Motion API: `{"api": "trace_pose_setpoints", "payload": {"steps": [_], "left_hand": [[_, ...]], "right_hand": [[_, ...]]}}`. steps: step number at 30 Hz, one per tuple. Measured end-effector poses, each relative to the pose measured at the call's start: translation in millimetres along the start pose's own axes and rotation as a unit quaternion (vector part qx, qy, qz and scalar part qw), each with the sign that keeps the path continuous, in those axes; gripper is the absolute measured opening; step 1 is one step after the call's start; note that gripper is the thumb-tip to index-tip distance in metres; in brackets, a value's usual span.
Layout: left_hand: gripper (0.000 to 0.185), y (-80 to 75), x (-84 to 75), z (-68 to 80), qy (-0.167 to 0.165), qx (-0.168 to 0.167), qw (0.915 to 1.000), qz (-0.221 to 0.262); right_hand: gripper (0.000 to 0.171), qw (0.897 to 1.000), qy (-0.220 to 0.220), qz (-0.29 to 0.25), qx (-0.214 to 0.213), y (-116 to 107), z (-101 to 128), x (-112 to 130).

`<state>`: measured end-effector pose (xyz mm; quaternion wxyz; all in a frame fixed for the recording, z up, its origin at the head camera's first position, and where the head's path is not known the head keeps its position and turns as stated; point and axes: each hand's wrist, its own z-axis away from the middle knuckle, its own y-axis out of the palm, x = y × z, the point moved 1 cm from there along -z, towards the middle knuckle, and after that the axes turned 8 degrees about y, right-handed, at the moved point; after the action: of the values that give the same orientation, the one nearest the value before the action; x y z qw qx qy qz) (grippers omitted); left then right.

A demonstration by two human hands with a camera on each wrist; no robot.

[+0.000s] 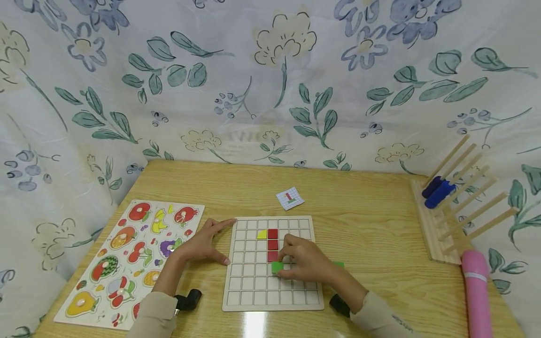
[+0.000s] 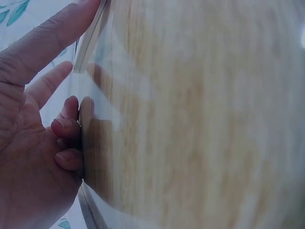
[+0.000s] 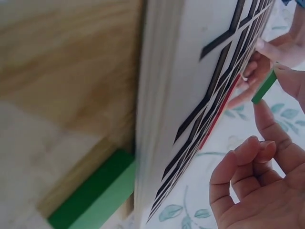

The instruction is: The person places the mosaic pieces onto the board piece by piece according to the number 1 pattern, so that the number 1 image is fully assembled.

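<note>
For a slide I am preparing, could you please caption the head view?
Right hand pinching a green tile over a gridded board bearing red tiles, left hand at its edge.

No word can be read with certainty: your right sleeve [image 1: 377,317] bears a short line of small dark script [image 1: 402,323], too blurred to make out, and the floral cloth [image 1: 249,89] facing you carries faint lettering [image 1: 244,137], likewise illegible.
</note>
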<state>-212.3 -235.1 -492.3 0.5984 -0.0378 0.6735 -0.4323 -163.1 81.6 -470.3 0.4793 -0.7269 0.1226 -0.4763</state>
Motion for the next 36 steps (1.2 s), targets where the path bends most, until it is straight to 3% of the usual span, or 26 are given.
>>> {"api": "trace_pose_setpoints", "payload": {"steps": [9, 23, 36], "left_hand": [[0.11, 0.5, -0.1, 0.1, 0.005, 0.0, 0.9999, -0.009], [0.109, -0.1, -2.2, -0.6, 0.001, -0.001, 1.0, 0.0], [0.11, 2.2, -0.5, -1.8, -0.015, -0.002, 0.9998, 0.01]], "right_hand": [[0.023, 1.0, -0.001, 0.016, 0.026, 7, -10, 11], [0.023, 0.993, -0.006, 0.104, 0.05, 16, -23, 23], [0.025, 0.992, 0.013, 0.114, 0.051, 23, -27, 27]]}}
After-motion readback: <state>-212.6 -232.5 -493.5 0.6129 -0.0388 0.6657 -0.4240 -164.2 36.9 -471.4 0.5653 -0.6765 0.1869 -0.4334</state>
